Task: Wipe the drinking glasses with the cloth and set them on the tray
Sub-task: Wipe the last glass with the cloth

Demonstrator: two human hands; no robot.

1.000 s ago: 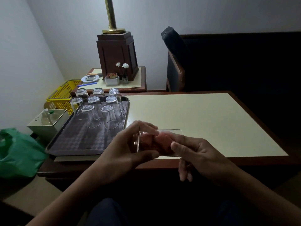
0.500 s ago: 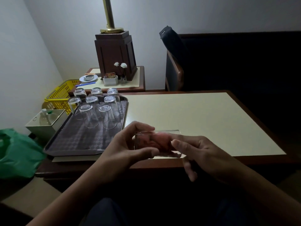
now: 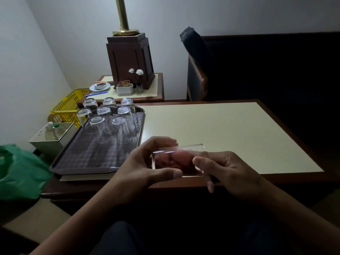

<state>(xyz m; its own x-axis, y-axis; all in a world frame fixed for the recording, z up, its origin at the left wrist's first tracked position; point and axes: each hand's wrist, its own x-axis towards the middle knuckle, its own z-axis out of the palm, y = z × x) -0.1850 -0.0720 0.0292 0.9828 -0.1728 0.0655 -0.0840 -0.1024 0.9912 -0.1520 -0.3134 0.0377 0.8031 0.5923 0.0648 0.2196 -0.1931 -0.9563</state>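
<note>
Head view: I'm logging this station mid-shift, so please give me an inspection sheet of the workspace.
Surface: cream table with a dark wood edge, dimly lit.
Job's things: tray at the table's left end, eight glasses upside down on its far part; ninth glass on its side between the hands, red cloth inside it.
Clutter: nothing seen.
Hands: left hand grips the ninth glass; right hand holds the red cloth inside it.
Cables: nothing seen.
Surroundings: side table with saucer and flowers; yellow basket, green bag, chair.
</note>
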